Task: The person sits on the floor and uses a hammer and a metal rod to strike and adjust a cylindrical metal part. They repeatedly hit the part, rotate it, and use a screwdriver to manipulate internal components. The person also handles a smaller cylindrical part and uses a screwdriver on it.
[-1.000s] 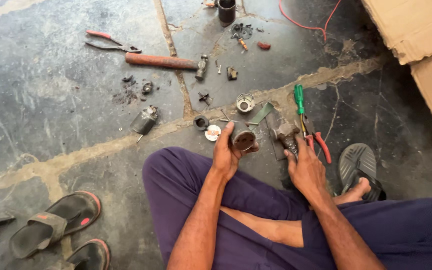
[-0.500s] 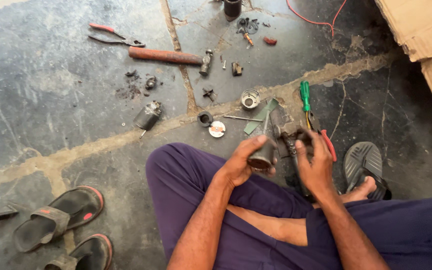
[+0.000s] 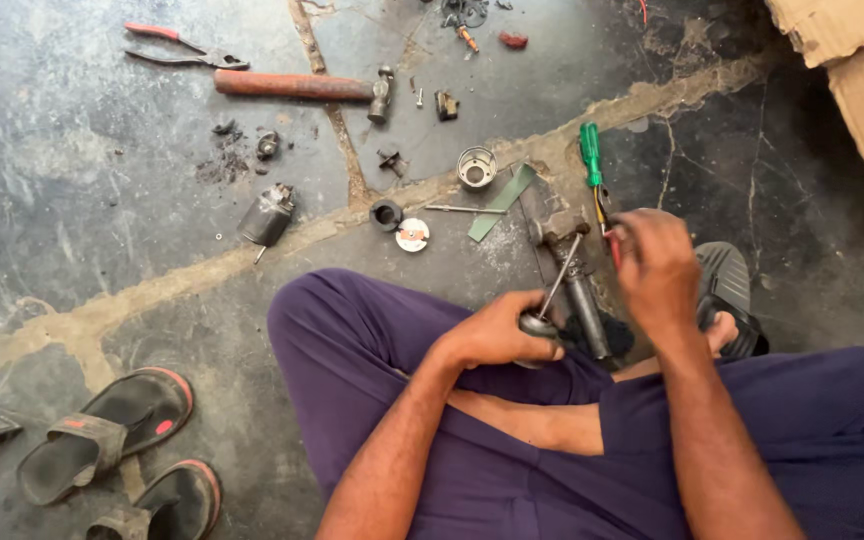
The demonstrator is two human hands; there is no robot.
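I sit cross-legged on a concrete floor in purple clothes. My left hand (image 3: 497, 332) grips a small round metal part (image 3: 535, 326) over my lap. My right hand (image 3: 655, 268) is closed on a thin metal rod tool (image 3: 562, 272) that slants down into that part. Its grip end is hidden by my fingers. A dark metal cylinder piece (image 3: 588, 300) lies on the floor just behind the part. A green-handled screwdriver (image 3: 590, 153) lies beyond my right hand.
A hammer (image 3: 292, 86), red-handled pliers (image 3: 184, 46), a motor armature (image 3: 267, 214), a metal cup (image 3: 476, 167), a black ring (image 3: 386, 213), a white disc (image 3: 413, 235) and a green strip (image 3: 504, 198) lie ahead. Sandals (image 3: 102, 432) lie lower left, cardboard (image 3: 852, 60) upper right.
My left hand carried the round part from the floor back toward my lap. My right hand lifted off the tools and now holds the thin rod against the part.
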